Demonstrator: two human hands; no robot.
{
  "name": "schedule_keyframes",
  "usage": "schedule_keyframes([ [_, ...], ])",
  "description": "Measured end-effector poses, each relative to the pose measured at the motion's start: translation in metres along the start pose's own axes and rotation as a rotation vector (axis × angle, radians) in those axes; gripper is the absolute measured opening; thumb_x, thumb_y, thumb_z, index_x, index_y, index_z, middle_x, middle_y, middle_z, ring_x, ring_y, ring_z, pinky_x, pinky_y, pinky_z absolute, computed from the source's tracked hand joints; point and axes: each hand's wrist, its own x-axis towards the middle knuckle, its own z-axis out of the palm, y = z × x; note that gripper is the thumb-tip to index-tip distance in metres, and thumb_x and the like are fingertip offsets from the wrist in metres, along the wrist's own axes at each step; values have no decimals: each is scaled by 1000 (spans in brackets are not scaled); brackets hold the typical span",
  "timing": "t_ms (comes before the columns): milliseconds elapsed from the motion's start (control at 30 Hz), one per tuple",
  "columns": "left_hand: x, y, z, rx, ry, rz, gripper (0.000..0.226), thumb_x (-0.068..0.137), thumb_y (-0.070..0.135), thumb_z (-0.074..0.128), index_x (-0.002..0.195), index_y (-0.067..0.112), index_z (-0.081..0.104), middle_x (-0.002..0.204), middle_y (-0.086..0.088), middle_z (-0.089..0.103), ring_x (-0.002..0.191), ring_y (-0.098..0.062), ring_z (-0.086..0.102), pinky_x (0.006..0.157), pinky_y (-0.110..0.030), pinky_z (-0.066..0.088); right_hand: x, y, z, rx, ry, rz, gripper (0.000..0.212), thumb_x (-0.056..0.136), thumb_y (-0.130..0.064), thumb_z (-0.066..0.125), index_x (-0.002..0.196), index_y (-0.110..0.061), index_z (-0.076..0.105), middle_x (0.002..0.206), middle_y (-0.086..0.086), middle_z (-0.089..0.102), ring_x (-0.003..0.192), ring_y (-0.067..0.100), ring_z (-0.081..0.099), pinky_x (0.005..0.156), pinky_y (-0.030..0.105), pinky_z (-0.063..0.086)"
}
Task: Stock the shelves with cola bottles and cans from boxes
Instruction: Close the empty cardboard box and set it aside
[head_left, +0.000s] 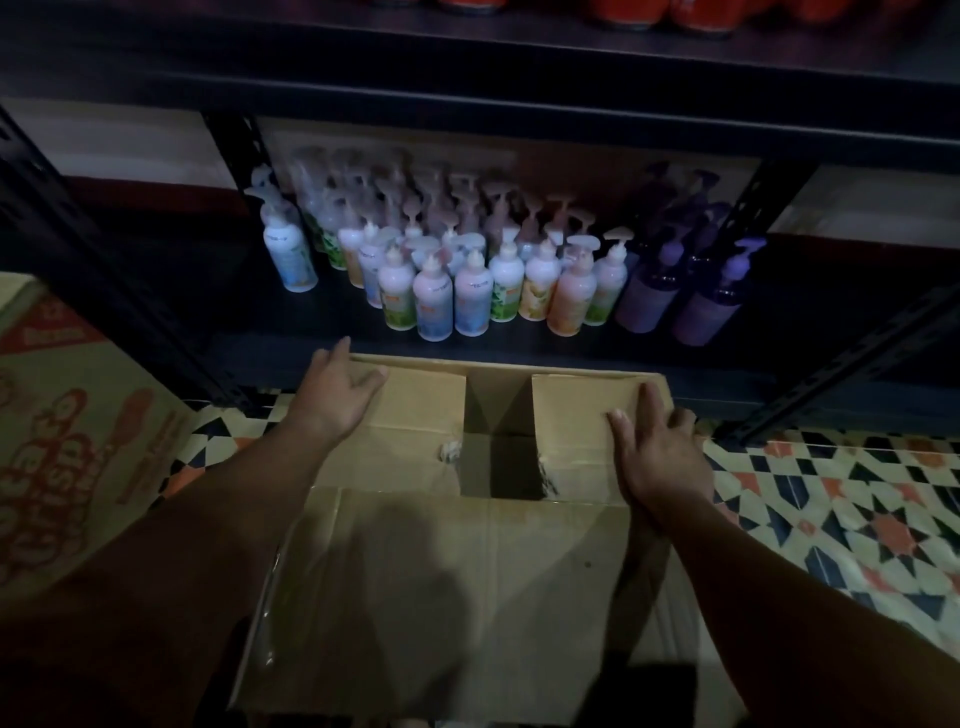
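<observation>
The cardboard box (467, 519) sits on the patterned floor (841, 499) directly before the lower shelf (218, 306), its top flaps partly open. Your left hand (332, 389) rests flat on the left flap, fingers spread. Your right hand (660, 457) lies on the right flap, fingers straight. Pump bottles (467, 280) stand on the shelf behind.
</observation>
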Motion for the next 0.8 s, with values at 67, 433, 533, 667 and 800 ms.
schedule_keyframes([
  [67, -1, 3, 2, -4, 39, -16, 80, 98, 54, 58, 160, 14, 28, 157, -19, 32, 143, -38, 38, 117, -41, 33, -2, 0, 0, -17, 15, 5, 70, 97, -71, 19, 157, -37, 6, 148, 20, 31, 128, 43, 46, 93, 54, 50],
  [433, -40, 5, -3, 67, 136, -174, 51, 104, 55, 45, 110, 7, 59, 112, -24, 60, 103, -42, 57, 81, -40, 41, -74, 15, -5, -126, -9, 30, 68, 101, -65, 17, 160, -38, -2, 156, 16, 26, 135, 35, 44, 105, 48, 41],
  [533, -42, 7, -8, -11, 34, -275, 50, 104, 49, 50, 115, 2, 64, 122, -24, 65, 109, -43, 59, 88, -42, 46, -89, 26, -1, -77, 4, 27, 69, 100, -67, 18, 160, -38, 0, 156, 17, 28, 136, 37, 42, 107, 47, 41],
  [667, -47, 13, -9, -320, -1, -384, 53, 101, 31, 65, 141, -1, 53, 142, -15, 55, 124, -37, 54, 103, -39, 42, -104, 33, -2, -24, -1, 29, 68, 100, -67, 21, 159, -42, -1, 159, 16, 26, 142, 37, 36, 106, 50, 46],
  [800, -65, 17, -15, -635, 55, -444, 59, 92, 8, 75, 144, -3, 49, 140, -6, 54, 126, -33, 54, 103, -37, 43, -117, 38, -4, -14, 3, 35, 69, 99, -68, 20, 158, -43, -2, 158, 14, 26, 143, 34, 34, 103, 49, 50],
])
